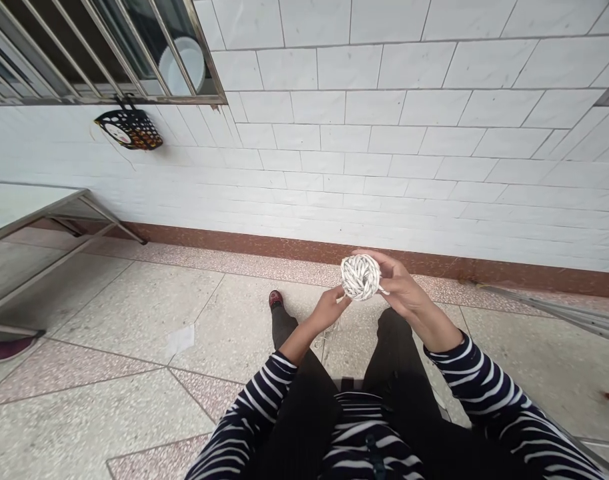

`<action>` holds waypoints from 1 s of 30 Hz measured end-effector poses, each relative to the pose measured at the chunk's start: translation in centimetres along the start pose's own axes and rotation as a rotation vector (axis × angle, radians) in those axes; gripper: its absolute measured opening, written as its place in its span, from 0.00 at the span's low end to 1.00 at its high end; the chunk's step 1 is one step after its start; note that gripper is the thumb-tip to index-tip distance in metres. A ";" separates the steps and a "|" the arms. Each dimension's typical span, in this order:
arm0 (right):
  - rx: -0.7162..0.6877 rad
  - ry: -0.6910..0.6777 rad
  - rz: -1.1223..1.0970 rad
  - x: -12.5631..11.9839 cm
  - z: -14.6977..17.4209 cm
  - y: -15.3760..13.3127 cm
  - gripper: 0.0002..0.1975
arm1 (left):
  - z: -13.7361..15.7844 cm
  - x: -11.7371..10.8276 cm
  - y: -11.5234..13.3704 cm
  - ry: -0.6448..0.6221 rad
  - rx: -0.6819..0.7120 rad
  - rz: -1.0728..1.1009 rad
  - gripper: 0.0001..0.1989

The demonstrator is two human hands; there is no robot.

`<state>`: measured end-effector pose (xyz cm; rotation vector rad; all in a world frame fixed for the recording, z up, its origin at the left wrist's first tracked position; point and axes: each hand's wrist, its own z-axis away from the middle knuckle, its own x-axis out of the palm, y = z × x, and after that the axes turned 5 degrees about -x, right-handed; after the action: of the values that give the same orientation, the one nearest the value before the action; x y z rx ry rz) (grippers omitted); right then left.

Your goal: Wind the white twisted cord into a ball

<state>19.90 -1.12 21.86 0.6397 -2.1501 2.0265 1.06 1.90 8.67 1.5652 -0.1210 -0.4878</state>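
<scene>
A round, woven piece of off-white twisted cord [361,277] is held up in front of my knees, with a hollow at its middle. My right hand [398,285] wraps round its right side, the thumb near a short loose cord end. At its lower left edge my left hand [331,307] grips it with the fingers closed; part of those fingers is hidden behind the piece. Below my left hand, thin pale strands hang down near the floor.
A white-topped table [34,193] with metal legs stands at the left. A black basket [129,128] hangs under the barred window [99,47]. A white tiled wall [334,140] rises ahead. Metal poles [549,305] lie at the right. A pale paper [181,340] lies on the floor. Another person's shoe [9,349] shows at left.
</scene>
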 end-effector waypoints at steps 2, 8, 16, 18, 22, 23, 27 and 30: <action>0.005 0.018 0.054 0.1 -0.1 0.4 0.31 | -0.3 -0.1 1.5 -0.001 0.044 0.067 0.24; -0.097 0.105 0.170 -1.7 -1.3 0.8 0.34 | 1.3 0.8 1.1 -0.075 -0.003 0.043 0.20; -0.175 0.334 0.547 -6.2 -4.7 4.3 0.39 | 4.2 -0.4 -0.5 -0.225 -0.005 -0.540 0.16; -0.099 0.311 0.571 -6.6 -4.3 6.9 0.32 | 3.5 -1.4 0.7 -0.190 0.098 -0.721 0.17; 0.093 0.136 0.516 -7.0 -1.7 11.1 0.31 | 1.3 -2.9 1.9 -0.124 0.208 -0.882 0.17; 0.138 0.091 0.485 -7.2 -1.0 11.7 0.30 | 0.8 -3.1 1.9 -0.132 0.215 -0.875 0.16; 0.279 -0.088 0.325 -8.0 1.3 12.1 0.28 | -0.7 -3.4 0.5 -0.196 0.229 -0.794 0.16; 0.319 -0.165 0.203 -8.0 2.8 11.8 0.30 | -1.1 -3.0 -1.4 -0.194 0.186 -0.649 0.14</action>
<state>23.19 -1.92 7.70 0.6703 -2.0670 2.5416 -1.54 4.12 8.01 1.7241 0.2092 -1.1643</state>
